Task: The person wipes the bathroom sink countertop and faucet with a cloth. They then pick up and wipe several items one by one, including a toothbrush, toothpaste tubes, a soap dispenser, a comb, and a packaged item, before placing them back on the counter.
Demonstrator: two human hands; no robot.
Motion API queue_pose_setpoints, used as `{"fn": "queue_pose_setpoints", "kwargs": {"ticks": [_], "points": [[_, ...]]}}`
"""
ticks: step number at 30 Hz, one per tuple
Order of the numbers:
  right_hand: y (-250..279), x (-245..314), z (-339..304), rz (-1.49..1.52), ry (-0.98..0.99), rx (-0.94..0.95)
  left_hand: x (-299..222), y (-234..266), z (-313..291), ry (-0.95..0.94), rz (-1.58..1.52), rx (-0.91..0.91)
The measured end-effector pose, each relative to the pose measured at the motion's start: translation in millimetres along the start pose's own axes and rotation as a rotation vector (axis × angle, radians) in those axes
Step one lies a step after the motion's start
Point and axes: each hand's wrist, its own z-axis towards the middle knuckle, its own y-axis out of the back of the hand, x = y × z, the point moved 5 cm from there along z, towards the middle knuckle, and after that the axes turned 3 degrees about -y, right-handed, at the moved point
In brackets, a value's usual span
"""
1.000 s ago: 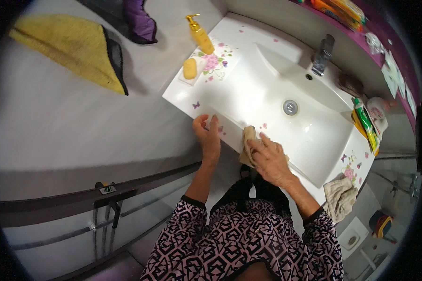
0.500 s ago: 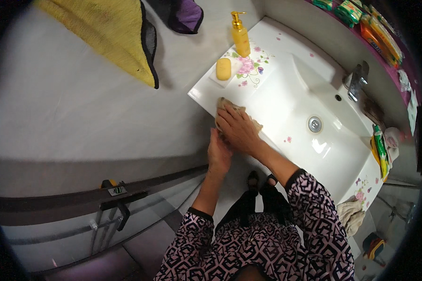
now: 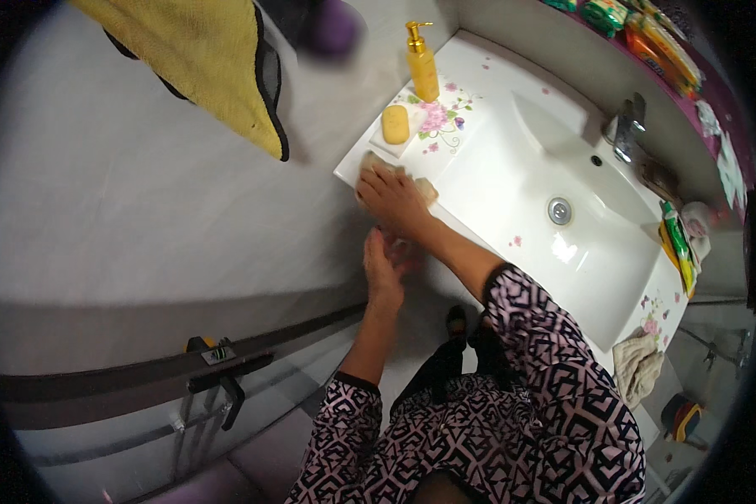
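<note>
My right hand [image 3: 395,200] presses a beige cloth [image 3: 427,191] onto the front left edge of the white washbasin counter [image 3: 349,172], with its fingers bent over the cloth. Just below that edge is my left hand [image 3: 381,262], fingers apart and slightly smeared, with nothing seen in it. Close beyond the cloth lies a yellow bar of soap [image 3: 396,124] on a small white dish [image 3: 386,149]. Behind the soap stands an upright yellow pump bottle [image 3: 425,76] with a gold top.
Right of my hands is the basin with its drain [image 3: 559,211] and a chrome faucet [image 3: 627,128]. Tubes [image 3: 679,244] and a crumpled cloth [image 3: 638,370] rest at its right end. Yellow [image 3: 202,67] and purple [image 3: 334,32] towels hang at upper left. A door handle [image 3: 231,395] is at lower left.
My right hand has slid the cloth leftward and a little away along the counter edge, nearer the soap dish. My left hand has come apart from it, lower down. The view has shifted slightly.
</note>
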Motion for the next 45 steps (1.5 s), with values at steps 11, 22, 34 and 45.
{"fn": "queue_pose_setpoints", "kwargs": {"ticks": [11,22,34,45], "points": [[79,-5,-78,0.115,-0.129,0.152,-52,-32,20,-0.767,0.498,-0.145],[58,-135,-25,0.156,-0.507,-0.089,-53,-91,23,-1.146,1.208,-0.097],[51,-302,81,0.071,-0.716,-0.316,-47,-108,24,-1.120,1.418,-0.169],[83,-331,40,-0.342,-0.722,0.070,-48,-109,29,-1.060,1.452,-0.167]]}}
